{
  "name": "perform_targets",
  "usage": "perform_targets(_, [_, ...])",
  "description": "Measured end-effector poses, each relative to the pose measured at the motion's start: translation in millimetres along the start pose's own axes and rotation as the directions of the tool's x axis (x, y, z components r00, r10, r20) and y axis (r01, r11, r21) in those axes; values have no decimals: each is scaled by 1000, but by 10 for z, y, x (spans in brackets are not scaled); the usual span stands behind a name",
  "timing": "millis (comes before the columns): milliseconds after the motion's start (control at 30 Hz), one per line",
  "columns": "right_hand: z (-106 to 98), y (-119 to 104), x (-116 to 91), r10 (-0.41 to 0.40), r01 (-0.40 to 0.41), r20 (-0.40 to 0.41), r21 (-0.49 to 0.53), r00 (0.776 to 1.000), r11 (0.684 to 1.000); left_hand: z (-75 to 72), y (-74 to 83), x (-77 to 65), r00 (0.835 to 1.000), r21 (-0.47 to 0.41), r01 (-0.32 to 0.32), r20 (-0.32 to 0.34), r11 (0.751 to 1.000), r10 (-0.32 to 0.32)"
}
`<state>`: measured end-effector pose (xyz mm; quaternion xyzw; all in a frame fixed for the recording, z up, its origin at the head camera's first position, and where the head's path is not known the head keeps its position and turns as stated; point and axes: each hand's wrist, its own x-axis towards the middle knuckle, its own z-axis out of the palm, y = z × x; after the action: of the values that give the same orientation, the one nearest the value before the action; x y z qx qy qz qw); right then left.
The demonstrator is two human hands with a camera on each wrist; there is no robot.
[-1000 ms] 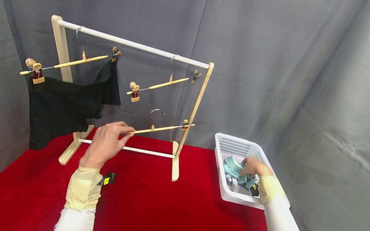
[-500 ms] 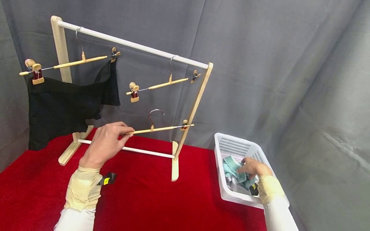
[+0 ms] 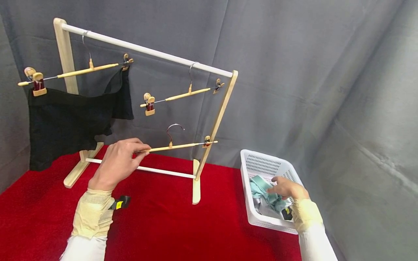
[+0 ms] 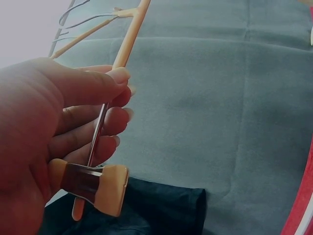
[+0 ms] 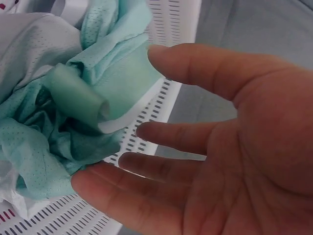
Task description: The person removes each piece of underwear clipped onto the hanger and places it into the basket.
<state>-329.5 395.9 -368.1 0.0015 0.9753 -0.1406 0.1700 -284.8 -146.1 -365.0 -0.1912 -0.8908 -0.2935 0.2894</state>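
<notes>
Left hand (image 3: 119,159): one, thumb and fingers pinching the bar of a clip hanger (image 3: 183,146). Clip hanger: yellow bar, hook upward, in front of the rack (image 3: 220,112); near clip (image 4: 111,190) just beside the hand, far clip (image 3: 207,141) at the other end.

Right hand (image 3: 289,188): one, fingers spread and thumb apart, inside the basket (image 3: 262,165) beside the teal cloth (image 5: 36,166); contact with the cloth cannot be told.

Basket: white, slotted; contents, teal cloth, crumpled, with pale gray cloth (image 5: 34,46).

Rack: wooden posts, white rail (image 3: 147,52); bears a left hanger (image 3: 78,71) with black shorts (image 3: 65,119) clipped on, and a right hanger (image 3: 183,96).

Ground: red cover (image 3: 183,232). Backdrop: gray curtain (image 3: 294,72).
</notes>
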Motion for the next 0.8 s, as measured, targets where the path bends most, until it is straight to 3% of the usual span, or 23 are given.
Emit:
perform_targets(300, [-106,-125,-54,0,0,8,-29,1000,1000,-15,-10,-22,1000,1,-6,-16,1000,6])
perform_targets(500, [-179,-270,-109,-102,101,-16,-28,995,994,-25,-15,-24,1000,-9,-9,-20,1000,9])
perform_targets(800, [-126,-636,-198,-256,238,-112,-153,960,959,-34,-11,-25,1000,-10,7,1,1000,-7])
